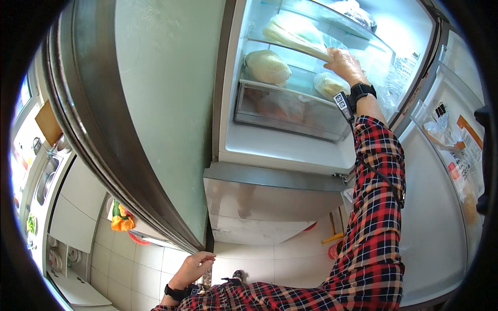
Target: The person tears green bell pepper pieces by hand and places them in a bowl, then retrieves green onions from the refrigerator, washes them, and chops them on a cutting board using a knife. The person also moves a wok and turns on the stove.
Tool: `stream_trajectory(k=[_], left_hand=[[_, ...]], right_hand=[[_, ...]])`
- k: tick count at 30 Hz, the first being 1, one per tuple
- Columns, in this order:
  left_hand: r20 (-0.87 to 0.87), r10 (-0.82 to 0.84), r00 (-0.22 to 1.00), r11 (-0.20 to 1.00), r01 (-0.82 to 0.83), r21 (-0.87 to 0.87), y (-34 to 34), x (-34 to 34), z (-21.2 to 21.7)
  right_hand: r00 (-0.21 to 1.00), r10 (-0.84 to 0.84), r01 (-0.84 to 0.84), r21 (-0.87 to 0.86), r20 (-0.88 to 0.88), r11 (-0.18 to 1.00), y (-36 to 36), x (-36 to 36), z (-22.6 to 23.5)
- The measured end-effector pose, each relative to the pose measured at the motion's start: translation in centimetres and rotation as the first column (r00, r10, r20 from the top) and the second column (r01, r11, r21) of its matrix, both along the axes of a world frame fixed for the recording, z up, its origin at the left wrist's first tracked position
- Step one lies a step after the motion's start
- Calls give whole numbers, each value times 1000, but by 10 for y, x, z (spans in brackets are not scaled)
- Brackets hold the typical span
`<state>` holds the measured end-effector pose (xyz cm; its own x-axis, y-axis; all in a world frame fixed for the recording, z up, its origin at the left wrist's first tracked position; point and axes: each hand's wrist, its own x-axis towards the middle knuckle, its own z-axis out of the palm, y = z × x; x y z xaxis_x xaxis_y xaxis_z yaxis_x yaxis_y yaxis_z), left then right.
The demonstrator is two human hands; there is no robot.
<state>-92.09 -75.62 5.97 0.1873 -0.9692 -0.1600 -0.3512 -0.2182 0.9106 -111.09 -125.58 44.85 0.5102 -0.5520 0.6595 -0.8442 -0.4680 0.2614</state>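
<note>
While the right hand [344,65] grips bagged produce [294,32], coded tag [341,100], printed packet [469,147]

At your 9 o'clock: metal sink [46,179], brown board [48,123] | your 8: orange bundle [123,223], white dishes [55,259], pale floor tiles [118,265] | your 3: plastic bag [441,130] | between your 4 and 5: yellow handle [332,238]

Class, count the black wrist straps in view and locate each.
2: one black strap behind the right hand, which reaches into the fridge; another black strap behind the left hand, near the picture's lower edge.
</note>
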Motion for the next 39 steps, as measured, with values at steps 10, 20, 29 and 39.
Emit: stream_trajectory(k=[10, 20, 29, 39], left_hand=[[78, -165, 983, 963, 178, -204, -31, 4, 38], [-218, -516, 828, 728, 290, -621, -79, -2, 145], [-781, -458, 424, 795, -198, -573, -88, -51, 184], [-946, -123, 299, 920, -324, -222, -103, -19, 73]], right_hand=[[998, 1, 38, -570, 67, 820, 75, -25, -8], [928, 61, 115, -438, 367, 892, 226, 3, -79], [946, 107, -41, -214, 305, 976, 368, 28, -215], [885, 311, -360, 85, 345, 929, 455, 30, -283]])
